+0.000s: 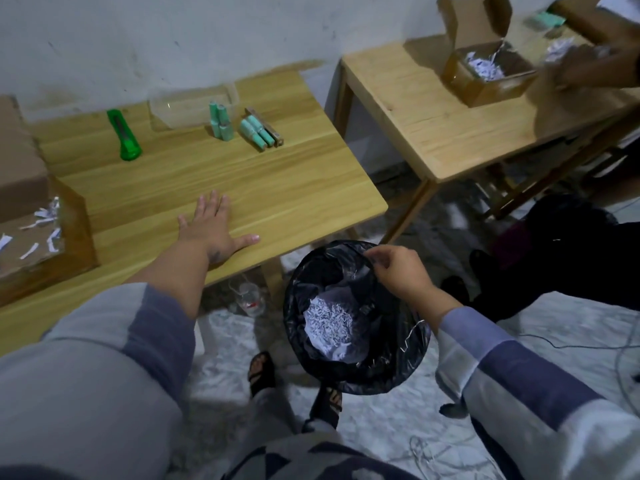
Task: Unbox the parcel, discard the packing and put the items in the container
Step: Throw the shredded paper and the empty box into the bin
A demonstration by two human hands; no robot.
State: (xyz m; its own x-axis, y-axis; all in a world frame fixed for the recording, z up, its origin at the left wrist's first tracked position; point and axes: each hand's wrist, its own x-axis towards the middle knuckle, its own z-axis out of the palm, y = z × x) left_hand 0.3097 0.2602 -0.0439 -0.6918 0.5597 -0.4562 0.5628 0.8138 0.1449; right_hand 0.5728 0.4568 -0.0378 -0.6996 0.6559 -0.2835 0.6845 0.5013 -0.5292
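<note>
Head view. The left hand (214,230) lies flat, palm down, on the pale wooden worktop (277,188), fingers straight and spread, holding nothing. The right hand (398,271) is off the worktop edge, fingers curled, pinching the rim of the round bin lined with a black plastic bag (391,372); a heap of white shredded paper (329,317) lies inside the bin, just below and left of that hand.

The opened brown cardboard parcel (45,237) sits at the left edge of the worktop, well apart from the left hand, with loose white paper strips still inside it. Toward the wall side of the worktop stands a clear plastic container (180,112). Some mint-green cylindrical items (219,120) lie at its right end; whether inside it or just beside it cannot be told. More mint-green cylinders (257,132) lie to the right of those, on the worktop. A green utility knife (124,135) lies left of the container.

A second wooden worktop (433,109) to the right carries another open cardboard box (485,81) with shredded paper; another person's hand (585,69), blurred, is beside it.
</note>
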